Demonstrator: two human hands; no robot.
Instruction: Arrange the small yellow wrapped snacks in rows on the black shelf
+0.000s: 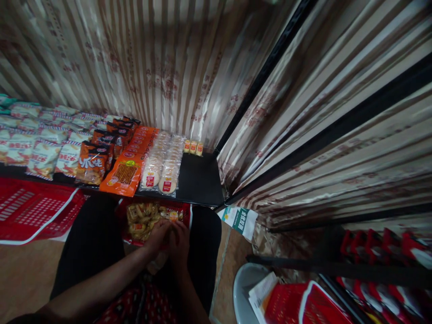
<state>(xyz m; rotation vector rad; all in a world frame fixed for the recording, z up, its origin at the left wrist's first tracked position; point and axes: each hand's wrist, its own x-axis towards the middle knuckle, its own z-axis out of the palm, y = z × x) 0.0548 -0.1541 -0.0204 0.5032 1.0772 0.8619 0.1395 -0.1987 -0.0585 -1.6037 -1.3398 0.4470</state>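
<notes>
Between my knees is a red basket (186,217) filled with small yellowish wrapped snack packets (140,225). My left hand (158,236) and my right hand (178,243) meet over the basket's right side, fingers bent and close together. Small snack packets with an orange label (173,216) show at their fingertips, held between the two hands; the fingers partly hide them. On the black shelf (200,180) ahead, three similar small packets (193,147) stand in a row at the back, right of two rows of wrapped round crackers (167,180).
Left along the shelf lie orange snack bags (123,173), dark orange bags (91,164) and several white bags (43,155). Another red basket (30,211) sits at left. Black shelf bars (303,162) cross before a striped curtain. A grey stool (241,288) stands lower right.
</notes>
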